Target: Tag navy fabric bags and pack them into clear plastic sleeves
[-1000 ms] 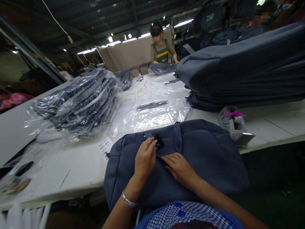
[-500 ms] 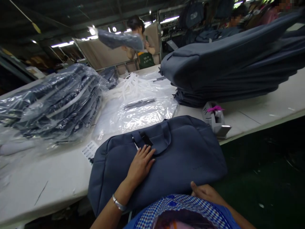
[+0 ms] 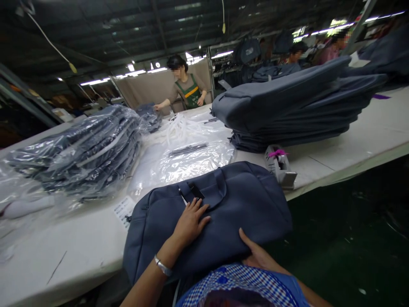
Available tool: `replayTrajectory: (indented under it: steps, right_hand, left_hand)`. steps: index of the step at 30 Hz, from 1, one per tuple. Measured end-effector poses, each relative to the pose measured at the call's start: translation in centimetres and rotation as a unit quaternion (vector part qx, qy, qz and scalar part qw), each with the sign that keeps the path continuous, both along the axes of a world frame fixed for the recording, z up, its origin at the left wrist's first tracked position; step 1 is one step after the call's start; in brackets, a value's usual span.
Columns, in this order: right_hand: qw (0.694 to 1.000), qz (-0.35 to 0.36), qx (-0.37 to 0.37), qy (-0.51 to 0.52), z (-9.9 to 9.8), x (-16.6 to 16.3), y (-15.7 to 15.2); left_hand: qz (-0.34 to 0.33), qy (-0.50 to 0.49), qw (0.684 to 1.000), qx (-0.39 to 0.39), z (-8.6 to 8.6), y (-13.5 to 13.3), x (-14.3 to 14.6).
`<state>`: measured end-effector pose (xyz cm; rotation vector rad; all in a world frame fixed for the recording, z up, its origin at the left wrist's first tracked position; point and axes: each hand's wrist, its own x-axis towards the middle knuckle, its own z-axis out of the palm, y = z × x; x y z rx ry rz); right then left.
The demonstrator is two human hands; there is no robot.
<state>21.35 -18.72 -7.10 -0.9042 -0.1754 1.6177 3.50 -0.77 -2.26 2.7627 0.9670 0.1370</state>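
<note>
While the left hand [image 3: 191,222] stays flat and spread on the blue bag [image 3: 255,200] — fingertips just short of the black hang tag [image 3: 195,190] by the handle — the right hand [image 3: 257,256] has left the middle of the bag, where it lay beside the left a second ago. It's now at the bag's near right edge: thumb on top, fingers tucked under and out of sight, so it reads as a pinch on the fabric, not a flat press. The bag is in the same spot, lying flat, its near part hanging over the table [image 3: 47,251] edge toward the person. Judgement — both hands are off the tag; the bag is pinned by one hand and gripped by the other. Beyond the bag is a clear plastic sleeve [image 3: 191,164]. Beyond-right are the tape dispenser [image 3: 280,165] and the stack of bags [image 3: 287,106]. Beyond-left are the wrapped bags [image 3: 83,145].
</note>
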Motion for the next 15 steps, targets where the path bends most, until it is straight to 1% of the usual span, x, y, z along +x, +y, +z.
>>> replayTrajectory:
  steps: [3, 5, 8, 10, 12, 15]
  right_hand:
    - [0.999, 0.031, 0.001, 0.041, -0.7, 0.0, 0.1]
    - [0.998, 0.034, 0.013, 0.051, -1.2, -0.1, 0.2]
    - [0.998, -0.003, 0.031, 0.046, -2.0, -0.4, 0.5]
    - [0.999, -0.017, 0.028, 0.040, -2.3, -0.7, 0.6]
    - [0.999, -0.014, 0.016, 0.046, -1.9, -1.1, 0.5]
    - [0.998, -0.027, -0.013, 0.061, -0.4, -2.1, 0.4]
  left_hand:
    - [0.005, 0.000, 1.000, -0.006, 0.2, 0.1, 0.0]
    - [0.007, 0.003, 1.000, -0.013, 0.3, 0.1, 0.1]
    - [0.009, 0.006, 1.000, -0.018, 0.3, 0.1, 0.2]
    - [0.011, 0.008, 1.000, -0.021, 0.4, 0.1, 0.3]
    - [0.013, 0.009, 1.000, -0.027, 0.6, 0.1, 0.4]
    - [0.015, 0.008, 0.999, -0.042, 1.2, 0.3, 0.2]
